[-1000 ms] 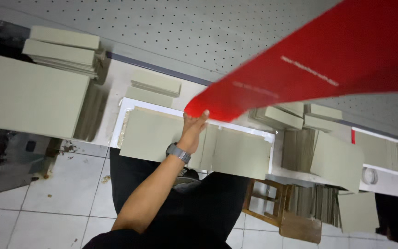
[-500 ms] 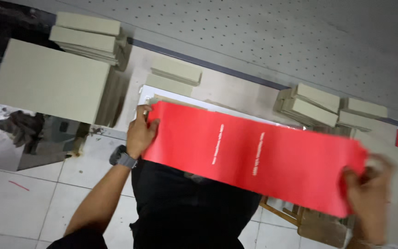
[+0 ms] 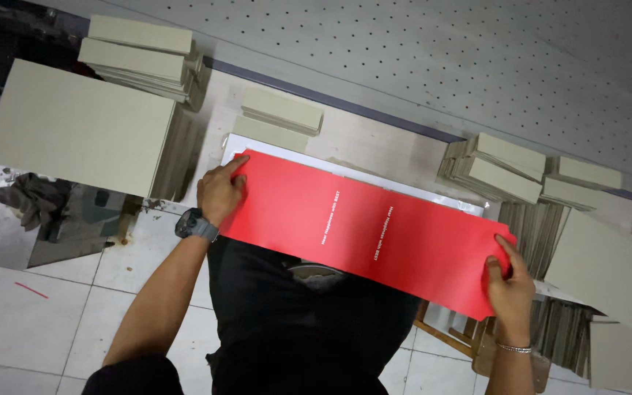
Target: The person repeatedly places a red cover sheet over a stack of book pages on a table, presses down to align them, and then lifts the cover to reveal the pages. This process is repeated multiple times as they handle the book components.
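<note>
A long red paper sheet (image 3: 374, 230) is held flat above the white tray (image 3: 469, 207), pinched at each end by the left hand (image 3: 219, 192) and the right hand (image 3: 510, 281). If 1 end is lowered first, the sheet could be laid crooked or creased.

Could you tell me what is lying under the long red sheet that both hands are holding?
Under the red sheet a white board shows along the far edge. The sheet covers the rest, so anything else on the board is hidden. The left hand and right hand hold its ends.
</note>
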